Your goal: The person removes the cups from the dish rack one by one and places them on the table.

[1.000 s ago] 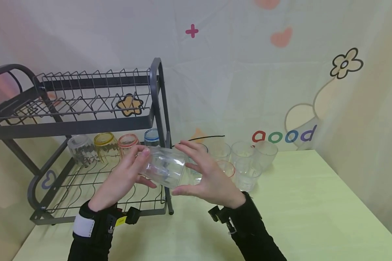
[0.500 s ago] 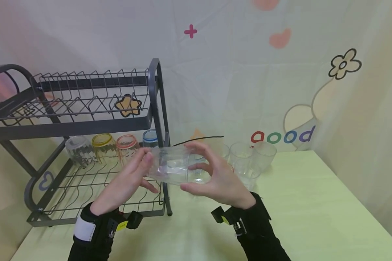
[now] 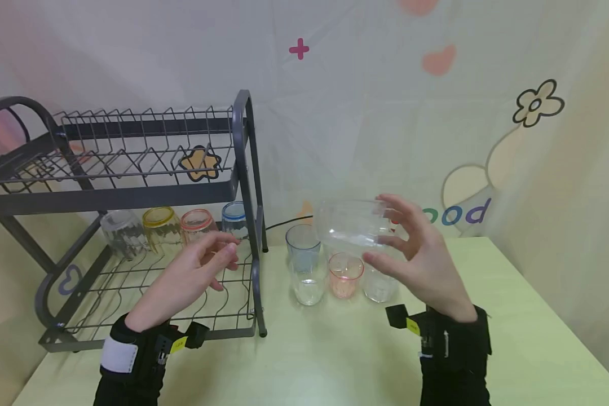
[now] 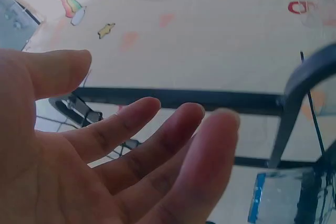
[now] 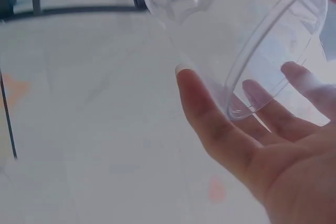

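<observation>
My right hand [image 3: 423,262] grips a clear glass [image 3: 352,228] near its rim, with thumb and fingers on its sides. The glass lies on its side in the air over the glasses on the table; in the right wrist view the rim of the clear glass [image 5: 247,51] faces the palm. At the front of the dish rack [image 3: 106,196], my left hand [image 3: 185,279] has loosely bent fingers with nothing in them. Inside the lower tier stand upside-down glasses: a clear one [image 3: 125,237], a yellow-rimmed one [image 3: 164,231], a red-rimmed one [image 3: 197,221] and a blue-rimmed one [image 3: 235,219].
On the pale green table [image 3: 487,327], right of the rack, stand a blue-rimmed glass [image 3: 303,254], a clear glass [image 3: 308,286], a red-rimmed glass [image 3: 346,276] and another clear glass [image 3: 379,286]. A thin black cable [image 3: 286,222] runs along the printed wall cloth behind.
Both hands were at the clear glass earlier. My left hand has let go and stayed by the rack, while my right hand has carried the glass rightward and up.
</observation>
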`<action>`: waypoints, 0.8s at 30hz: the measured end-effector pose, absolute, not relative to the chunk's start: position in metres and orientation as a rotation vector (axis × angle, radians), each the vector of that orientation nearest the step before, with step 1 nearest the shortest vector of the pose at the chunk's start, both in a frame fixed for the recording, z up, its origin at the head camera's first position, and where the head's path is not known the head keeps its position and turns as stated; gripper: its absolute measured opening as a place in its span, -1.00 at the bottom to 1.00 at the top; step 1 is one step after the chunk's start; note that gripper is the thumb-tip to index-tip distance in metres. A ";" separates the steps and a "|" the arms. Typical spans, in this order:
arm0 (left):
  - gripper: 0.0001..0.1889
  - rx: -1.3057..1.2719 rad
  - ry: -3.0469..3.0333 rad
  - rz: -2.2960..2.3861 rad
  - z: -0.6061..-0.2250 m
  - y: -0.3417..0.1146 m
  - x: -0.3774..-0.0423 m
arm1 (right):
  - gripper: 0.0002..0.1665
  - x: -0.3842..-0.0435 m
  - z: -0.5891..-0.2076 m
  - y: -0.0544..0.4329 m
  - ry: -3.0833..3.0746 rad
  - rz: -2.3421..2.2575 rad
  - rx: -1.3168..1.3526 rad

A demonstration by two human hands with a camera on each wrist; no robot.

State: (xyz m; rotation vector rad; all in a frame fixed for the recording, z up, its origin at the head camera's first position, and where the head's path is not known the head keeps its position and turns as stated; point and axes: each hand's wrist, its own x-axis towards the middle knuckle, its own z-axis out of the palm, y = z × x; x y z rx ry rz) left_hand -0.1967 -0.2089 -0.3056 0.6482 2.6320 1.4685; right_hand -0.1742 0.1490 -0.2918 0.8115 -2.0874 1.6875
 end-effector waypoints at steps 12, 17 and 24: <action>-0.57 0.503 2.926 1.290 -0.337 -0.212 -0.211 | -0.06 -0.158 -0.297 0.223 -2.301 1.415 0.325; -0.70 0.511 3.205 1.088 -0.329 -0.220 -0.224 | -0.04 -0.164 -0.300 0.230 -2.417 1.219 0.214; -0.70 0.562 3.290 0.907 -0.320 -0.226 -0.263 | -0.04 -0.170 -0.303 0.232 -2.559 1.013 0.166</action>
